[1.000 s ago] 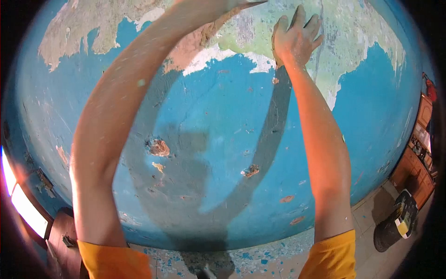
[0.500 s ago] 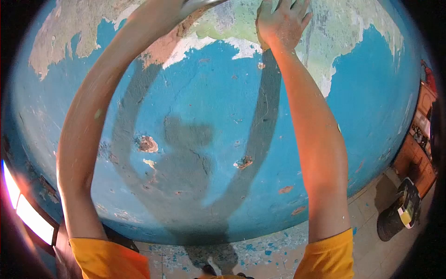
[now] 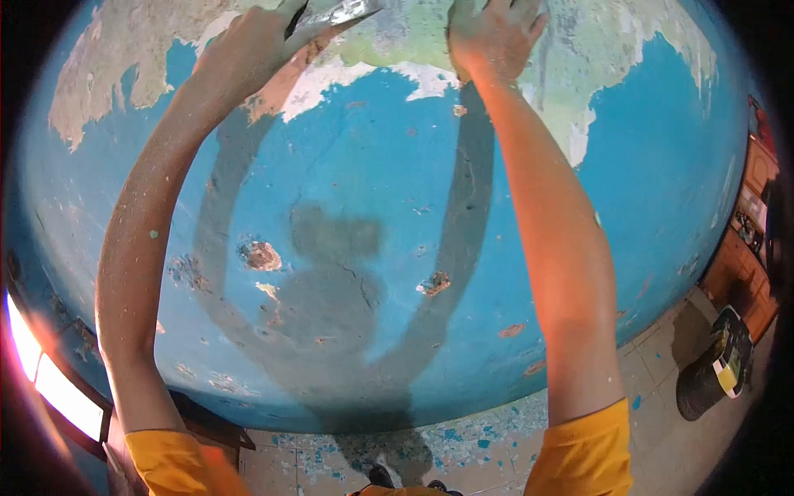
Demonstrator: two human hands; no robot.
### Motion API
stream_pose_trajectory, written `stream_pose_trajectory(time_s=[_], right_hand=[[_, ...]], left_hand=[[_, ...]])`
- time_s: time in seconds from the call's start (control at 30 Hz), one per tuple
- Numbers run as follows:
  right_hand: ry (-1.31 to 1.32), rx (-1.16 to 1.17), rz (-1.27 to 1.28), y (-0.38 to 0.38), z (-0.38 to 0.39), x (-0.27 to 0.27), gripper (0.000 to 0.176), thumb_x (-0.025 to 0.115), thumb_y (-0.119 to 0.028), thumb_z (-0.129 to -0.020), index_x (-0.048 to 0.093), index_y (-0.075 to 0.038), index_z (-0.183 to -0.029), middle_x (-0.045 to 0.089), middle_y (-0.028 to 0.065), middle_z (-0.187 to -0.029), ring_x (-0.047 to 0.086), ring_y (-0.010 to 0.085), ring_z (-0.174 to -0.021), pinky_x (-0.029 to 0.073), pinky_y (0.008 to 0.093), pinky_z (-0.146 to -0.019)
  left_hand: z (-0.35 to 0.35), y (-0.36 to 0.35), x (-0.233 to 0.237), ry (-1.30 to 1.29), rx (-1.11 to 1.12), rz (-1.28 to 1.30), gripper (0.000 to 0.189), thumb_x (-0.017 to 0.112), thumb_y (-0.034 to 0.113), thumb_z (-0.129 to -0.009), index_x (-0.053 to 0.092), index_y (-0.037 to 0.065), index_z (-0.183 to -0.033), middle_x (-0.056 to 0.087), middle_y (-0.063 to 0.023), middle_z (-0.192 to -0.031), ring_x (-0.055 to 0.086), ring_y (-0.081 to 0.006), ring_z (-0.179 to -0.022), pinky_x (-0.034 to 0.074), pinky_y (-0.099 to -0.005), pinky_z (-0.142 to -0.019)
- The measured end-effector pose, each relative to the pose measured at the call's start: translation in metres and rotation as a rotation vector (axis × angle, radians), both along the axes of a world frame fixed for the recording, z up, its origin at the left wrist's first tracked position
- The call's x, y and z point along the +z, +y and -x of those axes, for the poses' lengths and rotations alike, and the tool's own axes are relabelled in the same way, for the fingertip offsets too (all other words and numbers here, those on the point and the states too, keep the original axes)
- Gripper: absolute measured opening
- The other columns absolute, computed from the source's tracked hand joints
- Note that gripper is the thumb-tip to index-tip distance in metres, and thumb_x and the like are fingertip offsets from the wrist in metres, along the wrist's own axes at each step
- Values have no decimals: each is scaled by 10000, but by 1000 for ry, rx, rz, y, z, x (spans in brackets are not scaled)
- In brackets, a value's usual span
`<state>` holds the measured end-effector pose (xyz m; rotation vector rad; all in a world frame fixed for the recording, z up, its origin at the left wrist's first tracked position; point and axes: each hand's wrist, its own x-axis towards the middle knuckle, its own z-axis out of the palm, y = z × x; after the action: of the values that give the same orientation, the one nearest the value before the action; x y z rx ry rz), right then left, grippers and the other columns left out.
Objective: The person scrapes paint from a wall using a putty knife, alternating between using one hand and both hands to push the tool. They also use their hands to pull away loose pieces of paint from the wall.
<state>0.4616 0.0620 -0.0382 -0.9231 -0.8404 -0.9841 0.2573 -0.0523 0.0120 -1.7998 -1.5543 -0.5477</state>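
My left hand (image 3: 252,45) is raised to the top of the wall, its fingers wrapped round a scraper (image 3: 343,11). The scraper's shiny metal blade points right and lies close against the bare, pale patch; a dark bit of its handle shows by my thumb. My right hand (image 3: 496,37) is spread against the same patch, palm to the wall, with the fingertips partly cut off by the top edge. Blue paint (image 3: 372,165) covers the wall below a ragged edge of white and green. Paint flecks stick to both forearms.
Blue and pale paint chips (image 3: 463,442) litter the tiled floor at the wall's foot. To the right stand a dark bucket (image 3: 703,384) and a wooden cabinet (image 3: 748,285). Bright light enters through an opening (image 3: 66,401) at lower left. Chipped holes (image 3: 260,255) pit the wall.
My left hand has come lower and a little left, bringing more of the scraper into view. My right hand has shifted slightly up and left, still against the wall.
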Motion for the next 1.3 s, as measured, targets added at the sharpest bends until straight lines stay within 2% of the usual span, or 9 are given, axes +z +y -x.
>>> stream_pose_trajectory(time_s=[0.17,0.23,0.5,0.57,0.7,0.8,0.97,1.03,1.3], right_hand=[[13,36,-20,-6,2,4,562,491,-307,-896,402,43,-1326,360,318,-1365,292,433,-1316,183,515,-1106],[5,78,-18,-4,3,-1,556,495,-301,-894,410,46,-1321,369,316,-1359,297,433,-1312,190,518,-1102],[-143,53,-232,20,-11,-5,578,515,-351,-869,435,23,-1303,400,308,-1330,321,438,-1289,187,550,-1080],[-138,6,-233,18,-12,-1,570,527,-333,-865,436,46,-1282,421,302,-1309,343,435,-1269,211,537,-1074],[-160,-5,-199,21,-12,-5,556,530,-317,-865,445,63,-1262,442,282,-1290,356,433,-1258,233,519,-1070],[-119,-22,-175,17,-12,-10,548,529,-319,-866,454,46,-1268,430,272,-1308,351,430,-1264,235,513,-1071],[-86,-21,-110,9,-6,-4,544,550,-309,-855,463,30,-1272,417,272,-1324,357,416,-1263,248,501,-1066],[-102,-33,-121,14,-9,-1,544,556,-306,-850,464,28,-1270,416,279,-1320,360,416,-1261,253,498,-1064],[-112,-79,-154,17,-11,-4,582,571,-343,-821,465,31,-1255,412,311,-1304,347,460,-1258,226,563,-1051]], left_hand=[[-8,80,45,46,-331,-232,695,486,556,-896,449,-22,-1281,634,-252,-799,626,-433,-788,504,-494,-701],[23,136,52,312,-619,-482,611,468,449,-939,282,179,-1454,649,-225,-803,648,-382,-696,491,-453,-604],[41,62,19,256,-413,-431,671,475,520,-910,263,202,-1461,651,-242,-840,654,-395,-739,507,-472,-637],[6,41,49,145,-418,-274,682,488,571,-887,529,-62,-1137,626,-282,-870,621,-441,-846,506,-496,-723],[11,-2,23,170,-241,-124,639,492,534,-896,571,-78,-1063,608,-283,-1040,605,-430,-962,510,-484,-770],[50,64,-2,140,-310,-344,669,473,530,-905,266,213,-1456,655,-243,-872,655,-398,-773,517,-491,-675],[-10,72,30,9,-424,-384,597,478,517,-908,376,175,-1387,657,-234,-919,661,-383,-831,519,-501,-732],[-29,86,36,-69,-542,-365,562,505,463,-904,592,-75,-1040,625,-282,-978,620,-419,-936,517,-474,-766],[-5,53,6,44,-343,-365,485,479,447,-920,482,116,-1275,653,-236,-845,649,-406,-783,526,-470,-670]])
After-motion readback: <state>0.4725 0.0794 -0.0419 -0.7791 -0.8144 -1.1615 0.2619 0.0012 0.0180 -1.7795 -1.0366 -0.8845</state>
